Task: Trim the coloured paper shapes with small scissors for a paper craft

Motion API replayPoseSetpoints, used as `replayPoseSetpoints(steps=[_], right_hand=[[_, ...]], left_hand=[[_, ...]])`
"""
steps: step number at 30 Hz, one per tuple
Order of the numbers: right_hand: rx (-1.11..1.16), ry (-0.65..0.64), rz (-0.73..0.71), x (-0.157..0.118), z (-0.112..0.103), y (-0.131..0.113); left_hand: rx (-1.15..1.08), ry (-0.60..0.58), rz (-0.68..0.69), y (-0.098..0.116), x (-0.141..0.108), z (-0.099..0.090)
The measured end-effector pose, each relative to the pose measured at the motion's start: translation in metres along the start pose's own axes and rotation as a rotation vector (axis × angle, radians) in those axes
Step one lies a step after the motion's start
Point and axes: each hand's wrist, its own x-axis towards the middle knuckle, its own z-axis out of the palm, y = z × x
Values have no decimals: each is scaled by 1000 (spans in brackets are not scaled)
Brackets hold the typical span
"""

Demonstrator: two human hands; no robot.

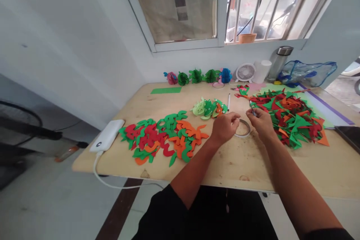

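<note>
My left hand [225,126] is closed just left of a roll of tape [243,129] on the wooden table; its fingertips are pinched, and what they hold is too small to make out. Right of the roll, my right hand [260,120] grips a small dark metal tool [252,109], its narrow end pointing up and away. Beside that hand lies a big heap of green, red and orange scraps [295,116]. A white pen [228,102] rests beyond my left hand, next to a small pile of light and dark green pieces [207,108].
Curved red, green and orange cutouts [165,135] spread over the table [230,161] at left. A white power bank [107,135] with a cable sits at the left edge. Paper figures [196,76], a small fan [245,72] and a bottle [279,63] stand along the wall.
</note>
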Motion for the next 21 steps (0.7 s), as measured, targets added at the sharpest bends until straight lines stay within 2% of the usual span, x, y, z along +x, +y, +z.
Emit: replayPoseSetpoints(steps=[4, 8, 11, 14, 18, 21], right_hand=[[66, -28, 74, -1, 2, 1], [28, -55, 56, -3, 3, -1], [-4, -43, 59, -5, 4, -3], [-43, -37, 57, -6, 5, -4], [-76, -23, 53, -6, 5, -2], [-51, -11, 44, -5, 6, -3]], left_hand=[[113, 7, -76, -18, -6, -55], [360, 34, -305, -56, -19, -115], [422, -12, -388, -77, -29, -144], [377, -144, -362, -86, -38, -153], [303, -303, -290, -84, -46, -143], [327, -359, -265, -80, -49, -133]])
